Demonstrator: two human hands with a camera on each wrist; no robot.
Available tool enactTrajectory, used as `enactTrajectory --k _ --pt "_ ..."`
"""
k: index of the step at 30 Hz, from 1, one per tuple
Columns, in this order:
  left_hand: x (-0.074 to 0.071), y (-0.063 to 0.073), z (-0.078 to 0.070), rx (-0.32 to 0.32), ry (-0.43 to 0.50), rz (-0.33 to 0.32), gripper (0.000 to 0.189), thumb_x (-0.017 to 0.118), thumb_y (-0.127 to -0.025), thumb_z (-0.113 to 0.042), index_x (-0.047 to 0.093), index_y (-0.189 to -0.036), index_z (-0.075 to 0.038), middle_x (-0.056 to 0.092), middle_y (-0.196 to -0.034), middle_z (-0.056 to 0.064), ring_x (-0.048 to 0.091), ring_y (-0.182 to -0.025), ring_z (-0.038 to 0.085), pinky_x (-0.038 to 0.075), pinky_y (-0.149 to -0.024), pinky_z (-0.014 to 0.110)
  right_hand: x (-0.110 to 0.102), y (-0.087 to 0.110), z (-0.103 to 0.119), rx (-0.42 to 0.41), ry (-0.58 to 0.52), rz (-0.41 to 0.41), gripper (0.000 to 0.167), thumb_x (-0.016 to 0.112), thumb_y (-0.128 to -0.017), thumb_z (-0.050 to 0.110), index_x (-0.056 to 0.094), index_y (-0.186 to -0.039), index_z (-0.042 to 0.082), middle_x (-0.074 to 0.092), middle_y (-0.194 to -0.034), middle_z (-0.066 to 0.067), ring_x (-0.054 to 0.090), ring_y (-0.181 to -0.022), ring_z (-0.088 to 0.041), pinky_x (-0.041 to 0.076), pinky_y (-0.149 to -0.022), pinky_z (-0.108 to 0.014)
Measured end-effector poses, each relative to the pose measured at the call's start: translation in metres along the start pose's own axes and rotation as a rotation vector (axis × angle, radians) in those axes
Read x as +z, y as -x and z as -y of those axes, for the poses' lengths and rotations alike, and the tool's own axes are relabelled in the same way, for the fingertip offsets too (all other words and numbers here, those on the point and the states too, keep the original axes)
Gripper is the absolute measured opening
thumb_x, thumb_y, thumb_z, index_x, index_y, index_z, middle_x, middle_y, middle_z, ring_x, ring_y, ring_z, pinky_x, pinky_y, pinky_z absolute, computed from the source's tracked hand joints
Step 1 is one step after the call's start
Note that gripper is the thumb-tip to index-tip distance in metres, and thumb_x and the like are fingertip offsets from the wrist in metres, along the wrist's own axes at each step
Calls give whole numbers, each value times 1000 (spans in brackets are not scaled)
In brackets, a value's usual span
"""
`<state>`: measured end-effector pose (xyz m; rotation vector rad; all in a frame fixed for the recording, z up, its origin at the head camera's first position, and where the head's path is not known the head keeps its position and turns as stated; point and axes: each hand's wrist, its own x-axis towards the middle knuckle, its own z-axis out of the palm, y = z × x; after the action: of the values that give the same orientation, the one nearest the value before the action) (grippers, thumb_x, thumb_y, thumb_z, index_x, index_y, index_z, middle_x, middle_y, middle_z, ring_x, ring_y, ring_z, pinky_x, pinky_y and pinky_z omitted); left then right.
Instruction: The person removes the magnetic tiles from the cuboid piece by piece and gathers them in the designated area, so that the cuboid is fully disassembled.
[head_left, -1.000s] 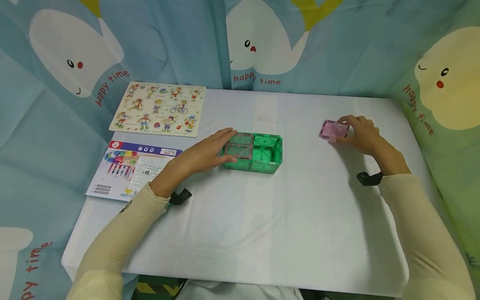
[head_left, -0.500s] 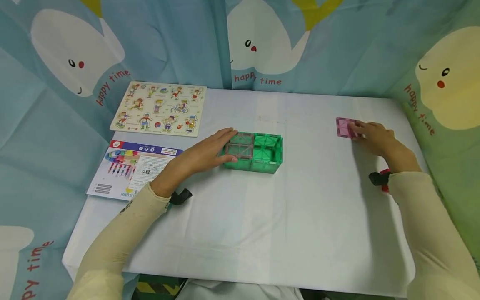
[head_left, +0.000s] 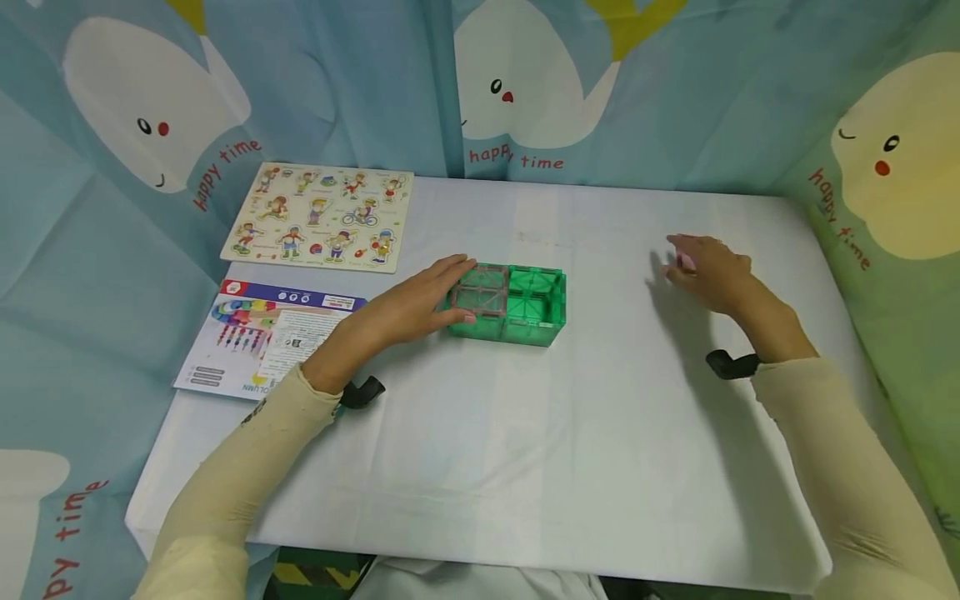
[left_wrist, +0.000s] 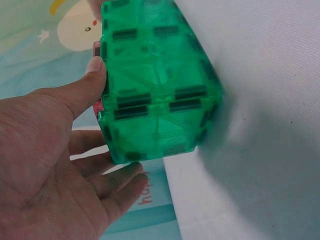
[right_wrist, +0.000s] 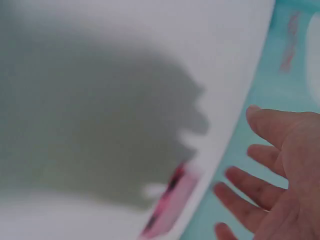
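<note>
A green see-through box of magnetic tiles (head_left: 534,332) sits mid-table, with a pinkish clear tile (head_left: 482,292) over its left half. My left hand (head_left: 411,304) holds the box's left end, thumb on the near edge and index finger at the far corner. In the left wrist view the green tile wall (left_wrist: 155,75) fills the space beside the thumb. Over the table's right side, my right hand (head_left: 711,273) has its fingers spread. Behind it a pink magnetic tile (head_left: 686,261) is mostly hidden; in the right wrist view that pink tile (right_wrist: 172,202) lies apart from the fingers, blurred.
At the back left lies a picture puzzle board (head_left: 318,218). A printed booklet or box (head_left: 255,346) is in front of it, partly under my left forearm. Patterned blue curtains (head_left: 360,92) hang along the table's back and left edges, a green one on the right.
My right hand first shifted right with the pink tile in its fingers, then let go and moved back left with fingers spread. The left hand and green box have stayed put.
</note>
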<state>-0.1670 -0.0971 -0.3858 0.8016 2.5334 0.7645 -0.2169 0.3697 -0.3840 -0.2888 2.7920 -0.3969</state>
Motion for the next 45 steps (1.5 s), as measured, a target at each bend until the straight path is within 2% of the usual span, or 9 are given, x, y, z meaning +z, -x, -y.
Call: enactTrajectory --k 6,10,13,17,23,27,32,39,45 --pt "0 0 1 1 9 -4 87 65 -104 -49 19 -170 -16 14 -177 9 18 -163 29 25 -129 49 13 13 82 -116 -186 51 56 51 -112 40 50 -150 -1 66 -129 -31 62 -118 -45 51 -98 -64" --pt "0 0 1 4 13 -6 87 65 -104 -48 20 -170 -15 15 -177 10 18 -163 29 25 -129 49 23 22 122 -164 -291 96 54 51 -112 45 54 -145 2 73 -115 -22 69 -103 -36 55 -89 -53" --pt "0 0 0 8 18 -5 87 66 -104 -47 19 -170 -14 14 -177 11 18 -163 29 25 -130 49 30 23 135 -167 -323 122 56 52 -111 44 50 -147 0 74 -111 -21 70 -100 -34 55 -88 -51" --pt "0 0 0 10 21 -4 87 66 -104 -46 20 -170 -13 14 -177 11 18 -163 30 24 -129 49 37 21 140 -139 -346 147 57 53 -111 37 43 -151 -4 74 -114 -22 72 -102 -34 55 -92 -53" --pt "1 -1 0 6 22 -4 86 65 -104 -47 21 -170 -13 14 -177 10 19 -163 30 25 -129 49 35 22 140 -87 -347 154 58 52 -107 23 38 -156 -3 63 -135 -29 68 -116 -40 53 -98 -57" --pt "1 -1 1 3 21 -3 86 65 -104 -47 21 -170 -14 14 -177 10 18 -163 29 25 -129 49 30 24 139 -118 -321 164 57 53 -106 16 38 -156 -7 52 -145 -33 60 -125 -46 53 -98 -58" --pt "1 -1 2 6 22 -5 86 65 -105 -47 21 -170 -13 14 -177 10 18 -163 30 24 -130 49 33 24 134 -164 -258 171 57 57 -104 9 40 -154 -10 41 -148 -34 59 -122 -46 55 -97 -56" --pt "1 -1 2 12 17 -4 87 65 -104 -47 20 -170 -13 14 -177 10 18 -163 29 24 -130 48 37 25 129 -161 -145 210 83 79 -97 20 33 -160 -7 36 -150 -31 54 -124 -43 50 -105 -59" --pt "1 -1 2 14 12 -1 88 65 -104 -48 19 -170 -14 14 -177 10 17 -163 29 24 -130 49 46 26 125 -145 -69 219 88 84 -94 22 33 -161 -2 29 -155 -27 48 -137 -48 43 -114 -64"
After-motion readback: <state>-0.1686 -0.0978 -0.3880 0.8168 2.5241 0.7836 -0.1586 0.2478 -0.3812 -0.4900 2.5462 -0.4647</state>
